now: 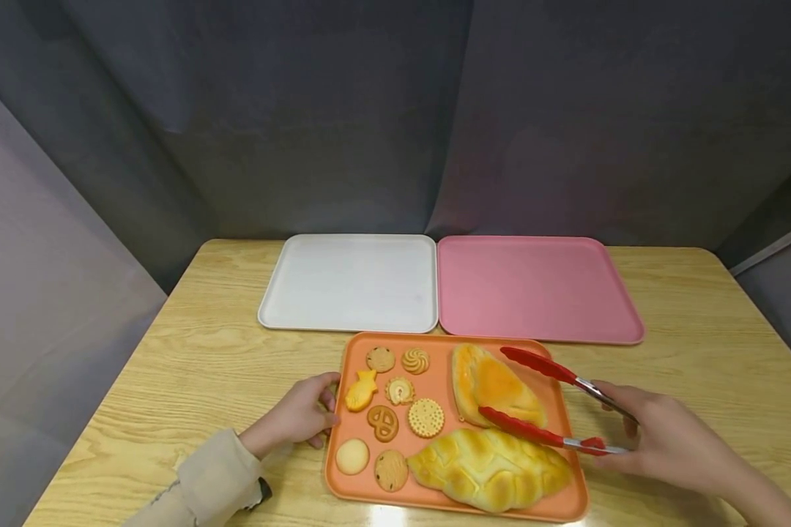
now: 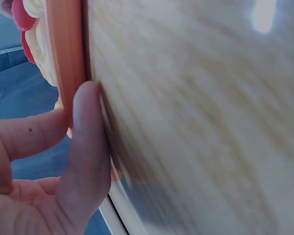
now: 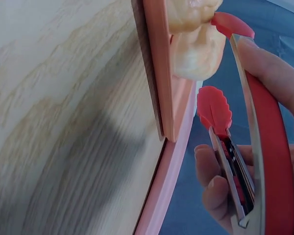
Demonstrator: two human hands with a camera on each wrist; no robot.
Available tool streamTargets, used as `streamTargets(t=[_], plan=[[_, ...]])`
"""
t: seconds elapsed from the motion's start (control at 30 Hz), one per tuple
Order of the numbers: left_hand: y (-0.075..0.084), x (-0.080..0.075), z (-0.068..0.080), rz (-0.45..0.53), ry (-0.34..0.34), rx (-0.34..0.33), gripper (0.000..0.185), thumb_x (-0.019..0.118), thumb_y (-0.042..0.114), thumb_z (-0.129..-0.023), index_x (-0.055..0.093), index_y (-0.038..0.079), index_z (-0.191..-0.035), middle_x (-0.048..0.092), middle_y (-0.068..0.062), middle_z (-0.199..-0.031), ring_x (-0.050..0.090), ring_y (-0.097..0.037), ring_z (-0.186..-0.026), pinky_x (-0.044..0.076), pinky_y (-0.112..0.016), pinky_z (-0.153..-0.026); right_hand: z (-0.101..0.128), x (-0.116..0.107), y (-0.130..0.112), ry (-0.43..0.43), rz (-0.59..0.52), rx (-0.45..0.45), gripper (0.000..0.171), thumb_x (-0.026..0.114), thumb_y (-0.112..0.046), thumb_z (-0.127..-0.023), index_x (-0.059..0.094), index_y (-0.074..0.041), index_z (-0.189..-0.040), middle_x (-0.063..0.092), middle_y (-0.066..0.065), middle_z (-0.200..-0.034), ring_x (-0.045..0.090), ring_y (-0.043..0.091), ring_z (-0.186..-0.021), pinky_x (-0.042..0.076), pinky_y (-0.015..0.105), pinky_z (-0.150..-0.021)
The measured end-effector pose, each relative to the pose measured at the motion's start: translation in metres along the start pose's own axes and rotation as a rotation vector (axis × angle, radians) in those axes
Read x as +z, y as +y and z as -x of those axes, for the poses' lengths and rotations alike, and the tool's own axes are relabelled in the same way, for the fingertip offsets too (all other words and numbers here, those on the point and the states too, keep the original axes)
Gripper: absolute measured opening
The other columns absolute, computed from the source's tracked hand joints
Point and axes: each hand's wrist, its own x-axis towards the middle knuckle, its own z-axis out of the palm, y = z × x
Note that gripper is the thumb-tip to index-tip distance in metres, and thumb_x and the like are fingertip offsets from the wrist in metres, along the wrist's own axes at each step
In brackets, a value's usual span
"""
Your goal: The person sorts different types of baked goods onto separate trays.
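Note:
An orange tray (image 1: 438, 369) lies near the front of the table. My left hand (image 1: 303, 410) pinches its left rim, the thumb and a finger on the edge in the left wrist view. With my right hand (image 1: 666, 439) I grip tongs with red tips (image 1: 534, 362), their arms spread apart. The tips reach over a triangular golden bread (image 1: 507, 384), one beyond it and one over its near side. In front of that bread lies a braided loaf (image 1: 494, 472). The left half of the tray bears several cookies, among them a pretzel cookie (image 1: 384, 423) and a round dotted one (image 1: 425, 418).
Behind the orange tray, a white tray (image 1: 356, 282) and a pink tray (image 1: 534, 289) stand side by side with their rims close together. They rest on a wooden table (image 1: 191, 366). Dark cloth (image 1: 343, 117) hangs behind the table's far edge.

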Motion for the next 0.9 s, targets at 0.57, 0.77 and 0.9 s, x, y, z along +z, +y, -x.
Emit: streamTargets(t=[0.57, 0.77, 0.9], plan=[[-0.001, -0.001, -0.002, -0.012, -0.006, -0.016, 0.059, 0.057, -0.013, -0.079, 0.034, -0.008, -0.133, 0.046, -0.01, -0.079, 0.051, -0.016, -0.05, 0.05, -0.032, -0.04, -0.011, 0.002, -0.002, 0.012, 0.029, -0.005, 0.084, 0.08, -0.052, -0.055, 0.057, -0.001, -0.118, 0.04, -0.01, -0.065, 0.032, -0.001, -0.052, 0.028, 0.017, -0.042], [-0.003, -0.001, -0.003, -0.014, -0.007, -0.018, 0.059, 0.057, -0.013, -0.079, 0.034, -0.008, -0.133, 0.046, -0.01, -0.079, 0.051, -0.016, -0.05, 0.05, -0.032, -0.04, -0.013, 0.002, -0.004, -0.038, 0.024, 0.031, 0.088, 0.078, -0.056, -0.056, 0.055, -0.001, -0.121, 0.039, -0.01, -0.064, 0.031, 0.001, -0.052, 0.027, 0.017, -0.042], [-0.003, -0.001, -0.002, -0.02, -0.008, -0.012, 0.059, 0.057, -0.012, -0.079, 0.034, -0.008, -0.133, 0.046, -0.01, -0.079, 0.051, -0.016, -0.049, 0.05, -0.033, -0.04, -0.014, 0.005, -0.006, -0.012, 0.029, -0.002, 0.085, 0.079, -0.054, -0.055, 0.056, -0.002, -0.119, 0.038, -0.011, -0.062, 0.03, 0.0, -0.051, 0.026, 0.017, -0.042]])
